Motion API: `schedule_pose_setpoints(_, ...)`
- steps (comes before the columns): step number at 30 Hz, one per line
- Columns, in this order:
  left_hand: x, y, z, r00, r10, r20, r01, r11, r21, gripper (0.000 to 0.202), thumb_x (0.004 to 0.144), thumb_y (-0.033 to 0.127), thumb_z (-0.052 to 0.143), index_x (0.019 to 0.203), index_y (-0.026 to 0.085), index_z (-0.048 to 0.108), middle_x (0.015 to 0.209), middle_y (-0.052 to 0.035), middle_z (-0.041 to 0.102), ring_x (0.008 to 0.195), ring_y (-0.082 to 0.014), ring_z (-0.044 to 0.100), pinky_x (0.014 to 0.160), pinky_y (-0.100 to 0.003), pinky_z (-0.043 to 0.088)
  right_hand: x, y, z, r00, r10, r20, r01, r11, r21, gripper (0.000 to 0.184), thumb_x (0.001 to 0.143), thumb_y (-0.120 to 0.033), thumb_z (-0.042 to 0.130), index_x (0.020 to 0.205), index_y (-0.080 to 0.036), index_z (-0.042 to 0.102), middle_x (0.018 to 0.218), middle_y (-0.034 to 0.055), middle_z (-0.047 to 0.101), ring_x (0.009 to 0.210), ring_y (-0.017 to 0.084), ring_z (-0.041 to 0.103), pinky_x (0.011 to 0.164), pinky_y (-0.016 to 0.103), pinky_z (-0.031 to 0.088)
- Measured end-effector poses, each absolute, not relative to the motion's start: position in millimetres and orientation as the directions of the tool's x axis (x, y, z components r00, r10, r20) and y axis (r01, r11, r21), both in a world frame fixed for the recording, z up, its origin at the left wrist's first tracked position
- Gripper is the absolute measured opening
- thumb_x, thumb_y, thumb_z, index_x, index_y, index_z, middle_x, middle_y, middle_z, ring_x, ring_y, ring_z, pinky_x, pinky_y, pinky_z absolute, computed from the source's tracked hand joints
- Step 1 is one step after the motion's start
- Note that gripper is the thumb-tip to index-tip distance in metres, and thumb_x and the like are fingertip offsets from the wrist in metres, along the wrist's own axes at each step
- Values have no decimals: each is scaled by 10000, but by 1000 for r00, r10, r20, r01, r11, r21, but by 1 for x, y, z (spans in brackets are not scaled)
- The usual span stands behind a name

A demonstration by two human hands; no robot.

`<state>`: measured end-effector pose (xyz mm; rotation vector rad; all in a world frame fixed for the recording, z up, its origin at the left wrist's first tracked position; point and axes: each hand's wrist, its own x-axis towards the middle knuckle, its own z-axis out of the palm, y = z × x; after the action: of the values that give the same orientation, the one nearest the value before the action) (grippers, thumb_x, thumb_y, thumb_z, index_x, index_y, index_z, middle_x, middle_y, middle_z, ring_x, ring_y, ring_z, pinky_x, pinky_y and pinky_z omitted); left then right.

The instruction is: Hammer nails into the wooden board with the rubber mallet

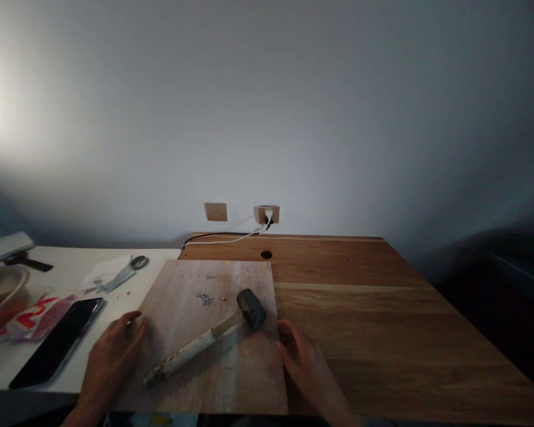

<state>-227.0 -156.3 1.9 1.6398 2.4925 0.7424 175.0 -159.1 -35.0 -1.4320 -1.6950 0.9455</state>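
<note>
A pale plywood board (pixel 231 379) lies on a wooden desk (pixel 382 320). On the board rests a mallet (pixel 213 335) with a black rubber head and a worn light handle, head pointing to the far right. A small heap of nails (pixel 204 298) sits beyond it. My left hand (pixel 113 356) lies on the board's left edge, fingers curled over it. My right hand (pixel 305 365) rests against the board's right edge, fingers bent along it. Neither hand touches the mallet.
Left of the desk stands a white table (pixel 71 279) with a black phone (pixel 57 347), a red and white packet (pixel 38 314), papers with a metal tool (pixel 115 273) and a bowl (pixel 0 290). Wall sockets (pixel 266 214) with cables sit behind the desk.
</note>
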Motion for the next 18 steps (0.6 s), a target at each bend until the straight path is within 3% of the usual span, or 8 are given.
schedule_pose_setpoints(3,-207,-156,-6,-366,920,142,845,264,466,505,901,554,440,1151,183,674,1137,-125,741,945,-290,746,795,-389,598,204,-159,-39,-32,997,74,493,80,-866,316,942,-341,526,1189,-213,674,1103,104,794,1004,251,767,887,373,615)
schedule_pose_setpoints(6,-179,-157,-15,-305,941,146,880,220,421,475,915,496,420,1174,187,670,1157,-126,736,952,-291,745,835,-408,584,242,-165,-41,62,995,78,527,33,-849,298,918,-403,542,1106,-236,703,1026,92,813,929,260,787,816,363,636)
schedule_pose_setpoints(14,-116,-164,-31,-21,995,96,892,-24,451,393,957,433,396,1141,245,687,1130,-81,748,887,-254,756,773,-376,598,337,-190,-41,304,950,71,628,-144,-765,362,854,-539,561,1048,-281,725,946,68,829,901,316,792,734,390,636)
schedule_pose_setpoints(18,-101,-153,-25,133,967,216,901,-209,380,331,948,383,442,1125,253,689,1115,-78,730,970,-276,722,842,-416,599,351,-198,-42,386,919,74,609,-194,-769,402,864,-594,544,1019,-273,729,963,84,820,938,324,777,753,402,625)
